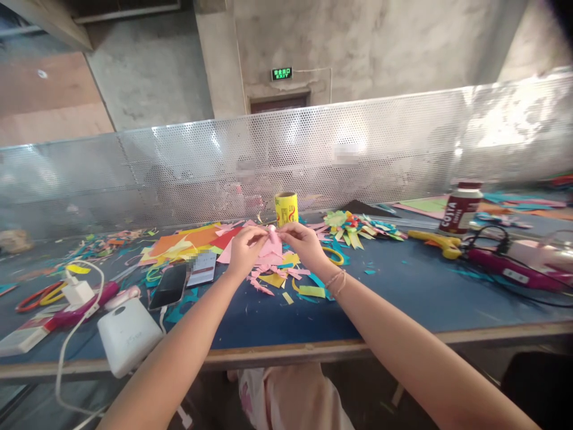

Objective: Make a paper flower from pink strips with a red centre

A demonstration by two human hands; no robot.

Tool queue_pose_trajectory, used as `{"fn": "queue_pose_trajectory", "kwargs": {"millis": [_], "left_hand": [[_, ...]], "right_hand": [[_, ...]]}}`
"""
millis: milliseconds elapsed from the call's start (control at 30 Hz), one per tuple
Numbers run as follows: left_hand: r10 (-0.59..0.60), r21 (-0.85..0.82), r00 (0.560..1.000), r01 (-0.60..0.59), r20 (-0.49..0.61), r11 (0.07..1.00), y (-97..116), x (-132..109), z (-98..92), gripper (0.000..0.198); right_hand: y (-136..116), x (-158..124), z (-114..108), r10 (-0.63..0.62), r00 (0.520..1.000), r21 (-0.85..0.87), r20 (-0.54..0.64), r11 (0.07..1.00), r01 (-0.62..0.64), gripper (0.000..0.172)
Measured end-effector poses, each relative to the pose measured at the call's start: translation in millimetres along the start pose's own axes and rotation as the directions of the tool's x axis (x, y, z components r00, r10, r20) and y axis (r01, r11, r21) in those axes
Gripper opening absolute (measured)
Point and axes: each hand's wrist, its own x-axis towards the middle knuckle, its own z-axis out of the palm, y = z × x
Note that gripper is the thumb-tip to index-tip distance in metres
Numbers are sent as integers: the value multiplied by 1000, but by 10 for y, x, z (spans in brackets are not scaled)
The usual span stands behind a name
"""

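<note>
My left hand (245,249) and my right hand (302,240) meet above the blue table (403,286), both pinched on a small pink paper piece (271,243) held between the fingertips. A bracelet circles my right wrist. Beneath the hands lies a heap of pink, yellow and teal paper scraps (280,278). A yellow tape roll (286,208) stands just behind the hands.
Orange and red paper sheets (190,240), a black phone (169,286), a white power bank (128,334) and charger with cable lie at left. Yellow scissors (436,240), a brown bottle (460,206) and a pink tool with cords (514,270) sit at right. A perforated metal screen (313,161) backs the table.
</note>
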Motion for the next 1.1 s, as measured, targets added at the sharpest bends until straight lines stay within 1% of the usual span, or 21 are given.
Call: {"fn": "queue_pose_trajectory", "kwargs": {"millis": [133,200,300,367,433,500,567,633,800,967,1100], "left_hand": [[-74,-100,997,73,-4,992,51,-10,29,6],[-116,-169,993,112,-9,979,60,-10,39,7],[-199,-267,980,186,-24,946,35,-5,53,9],[-274,-357,961,244,-35,902,7,1,66,11],[-356,-466,934,302,-29,831,-15,7,83,14],[-430,-556,903,354,-8,752,-22,14,98,20],[-479,-602,878,388,12,697,-17,21,105,24],[-494,-619,869,404,30,674,-8,24,104,26],[-480,-642,873,417,85,643,3,24,98,27],[-487,-666,856,466,173,583,19,22,92,25],[-483,-684,859,456,171,569,22,19,83,26]], "right_hand": [[6,-4,4,-20,1000,-38,5,999,20,11],[0,-9,6,-28,1000,-35,11,999,28,11],[-7,-12,2,-75,997,-15,23,997,76,9],[2,-9,-5,-118,993,-18,16,993,119,7],[21,-4,-14,-153,988,-30,3,988,153,5],[44,0,-19,-158,987,-24,-8,987,158,4],[61,3,-20,-135,991,1,-14,991,135,4],[68,5,-17,-102,995,20,-17,995,102,6],[59,5,-9,-38,999,43,-29,998,39,11],[39,4,-1,22,999,202,-23,979,-17,13],[2,3,18,73,997,294,-6,953,-68,13]]}}
